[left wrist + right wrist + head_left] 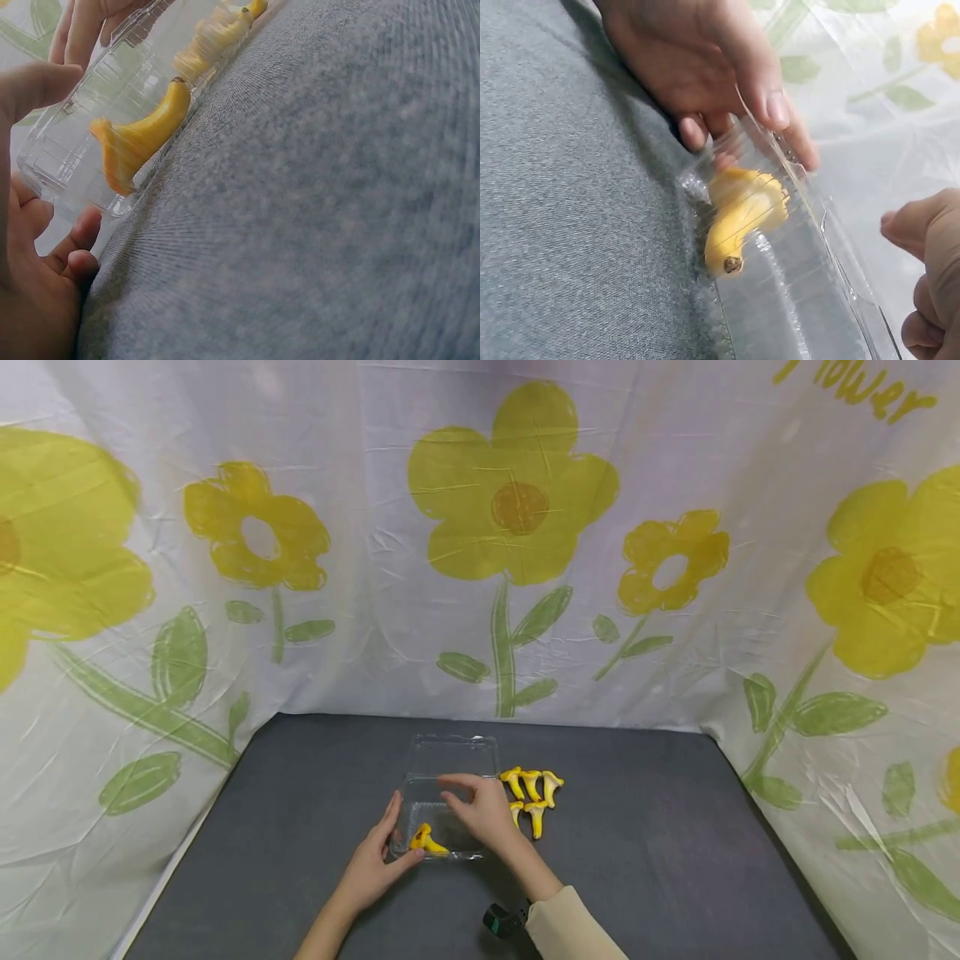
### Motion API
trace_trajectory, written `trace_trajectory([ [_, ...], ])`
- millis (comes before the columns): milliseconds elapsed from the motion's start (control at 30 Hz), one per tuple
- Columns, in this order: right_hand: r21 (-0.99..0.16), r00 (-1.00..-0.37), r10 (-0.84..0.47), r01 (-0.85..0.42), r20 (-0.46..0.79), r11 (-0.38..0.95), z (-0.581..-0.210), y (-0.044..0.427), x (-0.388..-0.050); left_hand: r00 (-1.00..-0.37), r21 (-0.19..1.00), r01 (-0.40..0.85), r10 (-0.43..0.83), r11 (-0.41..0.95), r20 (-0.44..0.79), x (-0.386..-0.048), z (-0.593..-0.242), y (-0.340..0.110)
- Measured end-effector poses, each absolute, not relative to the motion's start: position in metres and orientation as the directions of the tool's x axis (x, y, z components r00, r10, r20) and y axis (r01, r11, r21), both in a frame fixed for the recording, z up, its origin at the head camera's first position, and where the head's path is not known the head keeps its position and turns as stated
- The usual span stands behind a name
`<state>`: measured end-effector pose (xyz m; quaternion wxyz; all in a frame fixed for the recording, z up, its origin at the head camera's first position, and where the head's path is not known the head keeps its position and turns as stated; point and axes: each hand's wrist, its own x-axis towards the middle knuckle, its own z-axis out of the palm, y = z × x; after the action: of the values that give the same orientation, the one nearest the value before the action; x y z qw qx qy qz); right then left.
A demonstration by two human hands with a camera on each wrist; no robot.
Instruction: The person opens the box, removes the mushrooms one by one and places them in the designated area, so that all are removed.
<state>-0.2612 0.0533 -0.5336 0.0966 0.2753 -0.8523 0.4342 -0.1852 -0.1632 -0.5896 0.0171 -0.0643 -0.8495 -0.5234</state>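
Note:
A clear hinged plastic container (450,793) lies on the table with its lid laid back at the far side. One yellow chanterelle mushroom (427,841) rests inside, in the near left corner; the right wrist view shows the same mushroom (742,217) through the clear wall. My left hand (375,860) holds the container at that corner, thumb at the near edge and fingers along the left side. Above the right part of the container hovers my right hand (483,810), thumb and forefinger apart, nothing between them. More yellow mushrooms (536,810) lie just right of the container.
The dark grey tabletop (652,835) stretches out on both sides. White cloth (360,635) with painted flowers hangs behind and along the sides. A black strap-like device (501,920) is by the right wrist.

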Motion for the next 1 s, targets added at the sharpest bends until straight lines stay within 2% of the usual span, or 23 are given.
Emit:
trace_trajectory([
  [200, -0.692, -0.814, -0.503, -0.542, 0.291, 0.477, -0.5348, 0.0515, -0.2665, -0.993, 0.881, 0.118, 0.080, 0.459, 0.091, -0.1851, -0.5898, -0.1624],
  [500, -0.733, -0.707, -0.686, -0.556, 0.170, 0.392, -0.5351, 0.0567, -0.2718, -0.993, 0.890, 0.110, 0.092, 0.442, 0.077, -0.1833, -0.5881, -0.1621],
  [800, -0.702, -0.625, -0.777, -0.588, 0.078, 0.402, -0.5367, 0.0566, -0.2722, -0.995, 0.885, 0.077, 0.086, 0.459, 0.042, -0.1838, -0.5864, -0.1631],
  [1000, -0.636, -0.605, -0.793, -0.636, 0.061, 0.436, -0.5366, 0.0545, -0.2710, -0.995, 0.889, 0.093, 0.080, 0.449, 0.063, -0.1844, -0.5874, -0.1627],
])
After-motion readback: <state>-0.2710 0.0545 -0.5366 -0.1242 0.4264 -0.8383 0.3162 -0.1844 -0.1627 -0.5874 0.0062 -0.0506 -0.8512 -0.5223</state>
